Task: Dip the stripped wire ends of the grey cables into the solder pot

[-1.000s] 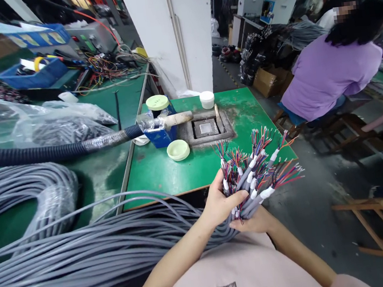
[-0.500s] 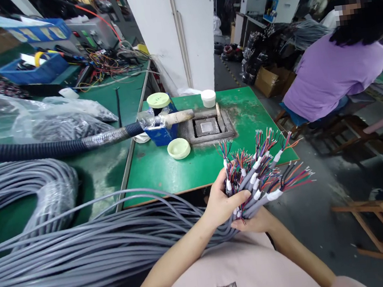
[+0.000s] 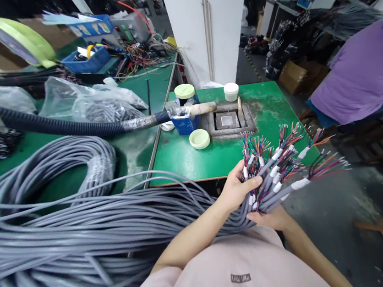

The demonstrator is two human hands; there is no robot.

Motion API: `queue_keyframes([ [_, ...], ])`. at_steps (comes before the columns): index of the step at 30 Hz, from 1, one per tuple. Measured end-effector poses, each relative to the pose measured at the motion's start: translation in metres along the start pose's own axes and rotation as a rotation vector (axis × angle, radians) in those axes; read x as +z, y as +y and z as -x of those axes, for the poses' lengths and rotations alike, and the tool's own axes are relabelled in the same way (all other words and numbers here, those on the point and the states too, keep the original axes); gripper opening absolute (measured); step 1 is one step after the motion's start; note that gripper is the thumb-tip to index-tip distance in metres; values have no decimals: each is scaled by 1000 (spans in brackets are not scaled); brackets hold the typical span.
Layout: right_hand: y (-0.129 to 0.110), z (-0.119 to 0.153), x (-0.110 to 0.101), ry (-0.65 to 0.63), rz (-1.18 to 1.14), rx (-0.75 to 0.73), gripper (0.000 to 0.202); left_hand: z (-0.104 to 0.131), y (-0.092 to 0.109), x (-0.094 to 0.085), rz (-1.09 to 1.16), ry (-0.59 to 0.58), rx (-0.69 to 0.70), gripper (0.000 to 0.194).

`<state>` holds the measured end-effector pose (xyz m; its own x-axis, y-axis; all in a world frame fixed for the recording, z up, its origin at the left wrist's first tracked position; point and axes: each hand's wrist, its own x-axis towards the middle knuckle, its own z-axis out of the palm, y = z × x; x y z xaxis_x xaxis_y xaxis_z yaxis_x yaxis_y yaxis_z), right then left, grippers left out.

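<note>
A thick bundle of grey multi-core cables (image 3: 272,184) is gathered in front of my body, its stripped ends fanned out. Thin coloured wires with bare tips stick out beyond white tape wraps. My left hand (image 3: 240,185) grips the bundle from the left, thumb across the front. Under the bundle, my right hand (image 3: 268,217) supports it from below and the right, its fingers mostly hidden behind the cables. From my hands the long grey cable lengths (image 3: 118,230) run off to the left.
Ahead on the green table (image 3: 176,163) stand a solder pot (image 3: 227,120), a blue box (image 3: 186,123), a pale green dish (image 3: 199,139) and a white tub (image 3: 231,92). A ribbed hose (image 3: 106,126) crosses from the left above a cable coil (image 3: 100,167). A person in purple (image 3: 359,73) is at right.
My view has turned left, so the table, hose and person shift rightward in the picture. Both hands keep their hold on the cable bundle, with little change in grip.
</note>
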<state>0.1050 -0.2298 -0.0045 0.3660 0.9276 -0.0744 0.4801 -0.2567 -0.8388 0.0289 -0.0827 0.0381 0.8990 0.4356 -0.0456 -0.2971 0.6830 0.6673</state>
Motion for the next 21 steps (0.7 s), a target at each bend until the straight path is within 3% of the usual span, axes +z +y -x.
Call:
queue_keyframes([
  [9, -12, -6, -3, 3, -51, 4, 62, -5, 1, -2, 67, 2, -36, 47],
  [15, -8, -7, -3, 38, -37, 11, 73, -8, 2, -4, 67, 13, -82, 53],
  [21, -12, -8, -3, -1, -55, 16, 60, -10, 2, -4, 71, 19, -83, 56],
])
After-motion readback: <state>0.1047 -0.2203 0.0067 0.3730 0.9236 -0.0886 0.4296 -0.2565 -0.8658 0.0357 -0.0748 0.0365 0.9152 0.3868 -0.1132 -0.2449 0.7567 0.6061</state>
